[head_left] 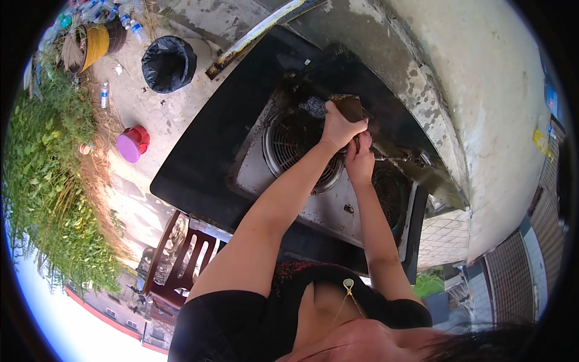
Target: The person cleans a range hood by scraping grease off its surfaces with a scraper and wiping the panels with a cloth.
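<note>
My left hand (342, 128) is closed around a brown, greasy box-shaped piece (348, 107), whose exact kind I cannot make out. Just below it, my right hand (360, 158) is closed near the lower end of the same piece, fingers curled; its contact there is partly hidden. Both hands are over a black range hood (211, 151) lying with its underside up. Under my left forearm, a round fan grille (286, 145) shows in the stained grey panel. A second, darker grille (389, 196) is right of my right forearm. A grey wire scourer (313, 107) lies left of the brown piece.
A bin with a black bag (169, 64) and a red stool with a purple top (134, 145) stand on the concrete at left. A brown slatted chair (184, 256) is near the hood's lower edge. A rusty metal bar (256, 36) lies beyond; a pale wall (494, 120) curves at right.
</note>
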Motion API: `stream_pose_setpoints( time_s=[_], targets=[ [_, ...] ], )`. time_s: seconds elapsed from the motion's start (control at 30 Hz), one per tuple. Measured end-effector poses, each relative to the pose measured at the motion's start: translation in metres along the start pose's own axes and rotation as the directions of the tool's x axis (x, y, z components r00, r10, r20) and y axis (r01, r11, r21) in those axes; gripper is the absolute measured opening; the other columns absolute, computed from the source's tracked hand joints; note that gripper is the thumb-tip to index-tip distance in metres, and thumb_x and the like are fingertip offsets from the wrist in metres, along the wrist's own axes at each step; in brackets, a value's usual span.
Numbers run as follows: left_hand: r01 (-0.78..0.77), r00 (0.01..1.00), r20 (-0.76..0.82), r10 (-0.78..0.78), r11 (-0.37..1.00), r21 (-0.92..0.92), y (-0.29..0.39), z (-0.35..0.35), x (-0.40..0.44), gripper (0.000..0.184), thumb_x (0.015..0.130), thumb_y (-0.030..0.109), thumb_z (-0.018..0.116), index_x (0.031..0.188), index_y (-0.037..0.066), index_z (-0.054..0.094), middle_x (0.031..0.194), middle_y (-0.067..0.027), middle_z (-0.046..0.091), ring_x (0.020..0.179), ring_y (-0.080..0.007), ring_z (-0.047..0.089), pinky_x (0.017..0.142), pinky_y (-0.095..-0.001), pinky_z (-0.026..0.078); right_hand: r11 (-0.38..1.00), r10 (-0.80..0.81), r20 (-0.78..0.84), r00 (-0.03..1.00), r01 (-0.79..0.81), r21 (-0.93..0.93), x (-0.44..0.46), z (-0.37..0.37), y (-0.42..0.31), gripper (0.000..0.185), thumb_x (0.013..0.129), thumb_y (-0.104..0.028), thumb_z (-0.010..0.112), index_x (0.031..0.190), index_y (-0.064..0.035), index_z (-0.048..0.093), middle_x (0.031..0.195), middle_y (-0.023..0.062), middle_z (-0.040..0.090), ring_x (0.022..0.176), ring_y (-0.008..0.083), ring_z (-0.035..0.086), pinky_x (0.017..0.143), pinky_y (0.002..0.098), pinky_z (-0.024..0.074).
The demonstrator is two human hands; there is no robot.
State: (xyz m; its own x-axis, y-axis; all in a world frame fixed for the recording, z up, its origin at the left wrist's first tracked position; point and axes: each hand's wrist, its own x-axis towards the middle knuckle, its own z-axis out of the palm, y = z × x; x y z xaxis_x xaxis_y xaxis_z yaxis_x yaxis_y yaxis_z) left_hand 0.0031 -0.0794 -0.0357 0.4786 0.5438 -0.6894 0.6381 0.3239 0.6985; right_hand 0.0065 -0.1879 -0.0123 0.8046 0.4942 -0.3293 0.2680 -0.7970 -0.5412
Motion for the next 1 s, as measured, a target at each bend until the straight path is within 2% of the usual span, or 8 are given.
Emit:
stream_pose_setpoints(
  time_s=[0.1, 0.2, 0.23, 0.33, 0.43, 0.53, 0.67, 1.0],
  targets=[
    [0.065, 0.989, -0.129, -0.073, 0.996, -0.062, 0.016, -0.022, 0.014, 0.061, 0.059, 0.029, 0.073, 0.088, -0.006, 0.032, 0.084, -0.0249, 0.053, 0.08, -0.0324, 0.057, 0.071, -0.036, 0.045, 0.959, -0.279, -0.021, 0.96, 0.278, -0.052, 0.031, 0.001, -0.019, 0.024, 0.082, -0.016, 0.052, 0.104, -0.0118, 0.046, 0.072, 0.0162, 0.06, 0.061, 0.0358, 0.057, 0.053, 0.0435, 0.045],
    [0.013, 0.999, -0.033, -0.013, 1.0, 0.008, 0.012, -0.025, 0.0, 0.056, 0.061, 0.029, 0.072, 0.088, -0.003, 0.035, 0.079, -0.0172, 0.054, 0.073, -0.025, 0.055, 0.067, -0.0329, 0.045, 0.969, -0.248, 0.085, 0.965, 0.248, 0.013, 0.021, -0.004, -0.011, 0.029, 0.081, -0.009, 0.05, 0.109, -0.0053, 0.044, 0.078, 0.0188, 0.058, 0.07, 0.0401, 0.055, 0.059, 0.0446, 0.0445],
    [-0.135, 0.99, 0.036, 0.138, 0.989, -0.066, -0.017, -0.01, -0.004, 0.056, 0.061, 0.029, 0.072, 0.09, -0.003, 0.036, 0.079, -0.0165, 0.054, 0.072, -0.0247, 0.056, 0.067, -0.0318, 0.045, 0.991, -0.129, 0.119, 0.984, 0.124, 0.049, 0.008, -0.003, 0.001, 0.029, 0.083, -0.009, 0.047, 0.111, -0.0032, 0.041, 0.074, 0.018, 0.058, 0.062, 0.0372, 0.056, 0.053, 0.0417, 0.0449],
    [0.052, 0.946, 0.313, -0.08, 0.994, 0.098, -0.022, 0.014, -0.035, 0.06, 0.059, 0.028, 0.073, 0.092, -0.005, 0.035, 0.084, -0.0193, 0.057, 0.081, -0.0281, 0.059, 0.072, -0.0319, 0.046, 0.988, 0.036, 0.104, 0.994, -0.051, 0.145, -0.036, -0.011, 0.04, 0.031, 0.083, -0.012, 0.048, 0.111, -0.0002, 0.04, 0.073, 0.018, 0.06, 0.062, 0.0376, 0.058, 0.051, 0.042, 0.0458],
    [0.032, 0.941, 0.336, -0.042, 0.999, 0.034, -0.019, 0.036, -0.051, 0.064, 0.058, 0.027, 0.074, 0.093, -0.005, 0.031, 0.085, -0.0223, 0.057, 0.084, -0.0311, 0.059, 0.074, -0.0329, 0.046, 0.946, 0.195, 0.086, 0.977, -0.211, 0.247, -0.055, -0.015, 0.057, 0.038, 0.084, -0.012, 0.045, 0.118, 0.0035, 0.035, 0.072, 0.0204, 0.059, 0.062, 0.0391, 0.057, 0.05, 0.0422, 0.0452],
    [0.13, 0.947, 0.288, -0.144, 0.989, 0.068, 0.005, 0.032, -0.044, 0.066, 0.058, 0.027, 0.074, 0.093, -0.004, 0.028, 0.083, -0.0243, 0.056, 0.08, -0.0331, 0.059, 0.072, -0.034, 0.047, 0.957, 0.256, 0.204, 0.945, -0.278, 0.086, -0.036, -0.021, 0.048, 0.042, 0.087, -0.013, 0.041, 0.124, 0.0021, 0.029, 0.072, 0.0207, 0.059, 0.059, 0.0331, 0.058, 0.049, 0.037, 0.0449],
    [0.085, 0.936, 0.329, -0.125, 0.987, 0.133, 0.006, 0.021, -0.034, 0.069, 0.055, 0.029, 0.074, 0.092, -0.005, 0.026, 0.082, -0.0253, 0.055, 0.077, -0.0331, 0.059, 0.069, -0.0339, 0.048, 0.973, 0.199, 0.047, 0.979, -0.203, 0.106, -0.033, -0.015, 0.019, 0.048, 0.087, -0.014, 0.041, 0.128, 0.003, 0.025, 0.071, 0.0235, 0.058, 0.06, 0.0367, 0.058, 0.05, 0.0389, 0.0448],
    [0.025, 0.967, 0.25, -0.038, 0.998, 0.054, 0.003, 0.018, -0.027, 0.068, 0.055, 0.029, 0.074, 0.093, -0.005, 0.029, 0.085, -0.0243, 0.055, 0.082, -0.0319, 0.058, 0.073, -0.0337, 0.046, 0.979, 0.194, 0.094, 0.977, -0.199, 0.05, -0.02, -0.024, 0.001, 0.047, 0.084, -0.012, 0.042, 0.126, 0.0035, 0.027, 0.072, 0.0252, 0.057, 0.062, 0.0395, 0.056, 0.052, 0.0434, 0.0444]
  ],
)
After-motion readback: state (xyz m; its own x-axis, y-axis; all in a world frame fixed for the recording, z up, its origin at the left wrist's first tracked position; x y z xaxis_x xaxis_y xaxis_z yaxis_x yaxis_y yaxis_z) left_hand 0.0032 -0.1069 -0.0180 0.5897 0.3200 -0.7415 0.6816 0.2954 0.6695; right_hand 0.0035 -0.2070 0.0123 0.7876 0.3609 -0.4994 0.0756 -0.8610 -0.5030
